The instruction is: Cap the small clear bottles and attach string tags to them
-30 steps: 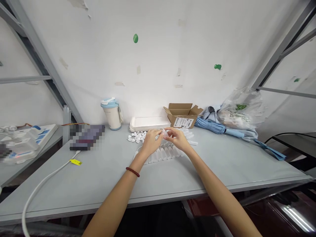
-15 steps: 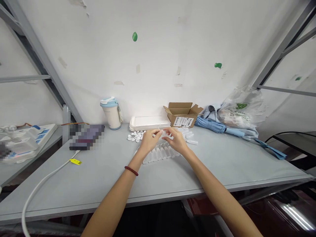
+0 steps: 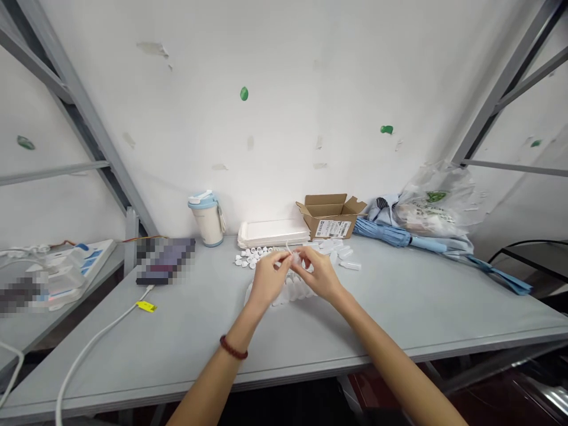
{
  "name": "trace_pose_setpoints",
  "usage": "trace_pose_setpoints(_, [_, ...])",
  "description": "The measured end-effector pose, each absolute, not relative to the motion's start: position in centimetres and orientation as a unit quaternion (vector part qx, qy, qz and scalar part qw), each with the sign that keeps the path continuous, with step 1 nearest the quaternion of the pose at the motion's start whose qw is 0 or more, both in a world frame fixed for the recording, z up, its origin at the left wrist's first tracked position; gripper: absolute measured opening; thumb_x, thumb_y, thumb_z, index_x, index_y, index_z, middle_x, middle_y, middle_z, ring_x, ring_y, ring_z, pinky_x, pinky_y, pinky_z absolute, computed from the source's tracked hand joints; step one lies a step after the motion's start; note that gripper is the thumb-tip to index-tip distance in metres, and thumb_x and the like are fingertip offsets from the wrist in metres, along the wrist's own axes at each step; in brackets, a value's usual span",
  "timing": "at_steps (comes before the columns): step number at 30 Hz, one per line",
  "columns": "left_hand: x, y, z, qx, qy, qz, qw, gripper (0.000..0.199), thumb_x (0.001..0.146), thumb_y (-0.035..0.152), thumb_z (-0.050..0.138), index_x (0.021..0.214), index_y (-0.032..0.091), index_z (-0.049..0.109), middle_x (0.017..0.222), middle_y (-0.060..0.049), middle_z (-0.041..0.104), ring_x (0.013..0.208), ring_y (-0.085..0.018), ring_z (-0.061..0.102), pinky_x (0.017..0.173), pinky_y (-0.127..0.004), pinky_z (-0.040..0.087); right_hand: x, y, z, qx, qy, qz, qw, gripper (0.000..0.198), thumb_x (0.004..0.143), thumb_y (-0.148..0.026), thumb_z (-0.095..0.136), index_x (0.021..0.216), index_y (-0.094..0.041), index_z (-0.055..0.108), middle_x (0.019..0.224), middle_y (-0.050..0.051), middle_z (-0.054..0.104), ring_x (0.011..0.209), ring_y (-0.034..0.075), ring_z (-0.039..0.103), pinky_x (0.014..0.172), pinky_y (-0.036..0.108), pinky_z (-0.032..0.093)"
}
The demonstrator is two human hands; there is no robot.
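My left hand (image 3: 268,279) and my right hand (image 3: 321,273) meet above the table with their fingertips pinched together. Between them is a small translucent plastic bottle (image 3: 296,258), mostly covered by the fingers. A thin white piece (image 3: 287,244) sticks up at the left fingertips; whether it belongs to a cap I cannot tell. Just below my hands lies a row of similar bottles (image 3: 293,291), partly hidden by them. Small white caps (image 3: 251,257) are heaped beyond my left hand. Loose translucent bottles (image 3: 350,265) lie beyond my right hand.
White trays (image 3: 273,232) are stacked against the wall beside an open cardboard box (image 3: 331,223). A blue-lidded cup (image 3: 207,220) stands to their left. At right lie a folded blue umbrella (image 3: 390,235) and a plastic bag (image 3: 437,204). A white cable (image 3: 104,331) crosses the table's left side.
The view has tilted up and shifted slightly, so everything on the table appears lower. My hands stay together at the bottle, their fingers slightly closer around it.
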State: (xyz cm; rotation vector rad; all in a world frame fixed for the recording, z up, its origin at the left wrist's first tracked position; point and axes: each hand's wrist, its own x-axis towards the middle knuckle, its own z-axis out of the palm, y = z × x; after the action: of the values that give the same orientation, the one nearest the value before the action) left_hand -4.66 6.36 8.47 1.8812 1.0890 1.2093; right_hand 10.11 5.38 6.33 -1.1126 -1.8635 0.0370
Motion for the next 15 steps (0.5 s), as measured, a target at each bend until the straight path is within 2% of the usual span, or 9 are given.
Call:
trace_pose_setpoints(4, [-7.2, 2.7, 7.6, 0.773, 0.421, 0.403, 0.250, 0.022, 0.086, 0.025, 0.046, 0.089, 0.019, 0.067, 0.088, -0.004, 0.070, 0.079, -0.017, 0.062, 0.070, -0.028, 0.048, 8.4, 2.6, 5.2, -0.437, -0.773, 0.010, 0.460, 0.018, 0.086, -0.029, 0.053, 0.100, -0.017, 0.057, 0.074, 0.004, 0.061, 0.064, 0.015, 0.055, 0.060, 0.026, 0.044])
trace_pose_setpoints(11, [-10.6, -0.5, 6.3, 0.825, 0.422, 0.363, 0.101, 0.019, 0.086, 0.018, 0.045, 0.089, 0.019, 0.063, 0.084, -0.005, 0.067, 0.078, -0.019, 0.061, 0.070, -0.033, 0.052, 5.8, 0.1, 3.6, -0.442, -0.799, 0.039, 0.406, 0.019, 0.085, -0.025, 0.054, 0.100, -0.015, 0.058, 0.075, 0.007, 0.061, 0.067, 0.017, 0.057, 0.060, 0.028, 0.046])
trace_pose_setpoints(15, [-10.7, -0.8, 6.5, 0.838, 0.416, 0.352, 0.036, 0.017, 0.085, 0.015, 0.047, 0.095, 0.018, 0.060, 0.090, -0.006, 0.065, 0.083, -0.021, 0.061, 0.072, -0.034, 0.052, 5.8, 0.1, 3.3, -0.460, -0.799, 0.038, 0.387, 0.018, 0.084, -0.025, 0.056, 0.098, -0.015, 0.059, 0.072, 0.005, 0.059, 0.063, 0.016, 0.055, 0.057, 0.027, 0.045])
